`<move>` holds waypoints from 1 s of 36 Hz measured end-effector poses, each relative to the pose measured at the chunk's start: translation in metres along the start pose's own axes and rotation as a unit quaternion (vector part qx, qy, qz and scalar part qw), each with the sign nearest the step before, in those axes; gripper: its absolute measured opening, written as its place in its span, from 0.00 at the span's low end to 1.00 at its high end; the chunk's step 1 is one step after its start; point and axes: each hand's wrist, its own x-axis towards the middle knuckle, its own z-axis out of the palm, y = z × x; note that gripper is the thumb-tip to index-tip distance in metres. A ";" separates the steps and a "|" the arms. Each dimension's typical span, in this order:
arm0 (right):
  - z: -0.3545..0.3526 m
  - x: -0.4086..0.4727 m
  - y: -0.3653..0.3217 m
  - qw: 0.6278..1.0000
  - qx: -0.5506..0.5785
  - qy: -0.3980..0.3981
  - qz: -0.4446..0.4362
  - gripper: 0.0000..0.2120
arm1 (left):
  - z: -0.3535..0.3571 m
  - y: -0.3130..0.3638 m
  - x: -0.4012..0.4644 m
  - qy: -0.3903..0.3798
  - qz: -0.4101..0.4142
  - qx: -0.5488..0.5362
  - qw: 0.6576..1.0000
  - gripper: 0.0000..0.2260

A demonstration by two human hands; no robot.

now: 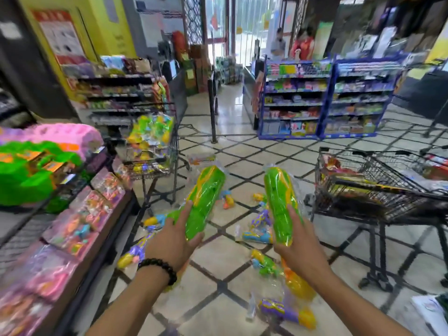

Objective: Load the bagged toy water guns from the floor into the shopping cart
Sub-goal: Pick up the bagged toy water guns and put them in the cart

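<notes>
Green plastic, streaked with yellow and sealed in clear film, forms the two bagged toy water guns held above the tiled floor. The left-hand gun rises obliquely up and to the right from the left hand, whose fingers wrap the gun's lower end, thumb on the near side and fingertips on the far side. A black bead bracelet circles the left wrist. The right-hand gun stands more nearly upright, tilted slightly to the left, its lower end clasped in the right hand, fingers curled round its right edge. The two guns are apart, with open floor showing between them. Below and between the hands, further bagged guns lie scattered on the floor in purple, blue, yellow and orange; more lie nearer the person, beneath the right forearm. To the right of the right hand stands a dark wire shopping cart, holding flat packaged goods. Beyond the left hand, a second wire cart holds colourful bagged toys. Left of the left hand, a shelf carries pink boxed toys. Far beyond both hands, blue display shelving fills the background, blurred.
</notes>
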 end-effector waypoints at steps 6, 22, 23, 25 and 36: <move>0.032 0.033 -0.069 0.999 0.007 -0.018 -0.042 0.57 | -0.027 -0.082 0.019 0.019 -0.036 -0.002 0.999 0.39; 0.144 0.125 -0.230 0.992 0.025 -0.050 -0.117 0.58 | -0.068 -0.290 0.073 0.060 -0.115 0.016 0.991 0.41; 0.148 0.131 -0.236 0.991 0.023 -0.052 -0.121 0.58 | -0.068 -0.297 0.079 0.062 -0.116 0.018 0.991 0.41; 0.157 0.147 -0.248 0.990 0.019 -0.056 -0.129 0.57 | -0.068 -0.307 0.092 0.066 -0.117 0.020 0.991 0.40; 0.206 0.276 -0.284 0.985 0.026 -0.064 -0.159 0.58 | -0.056 -0.320 0.208 0.046 -0.135 0.026 0.989 0.39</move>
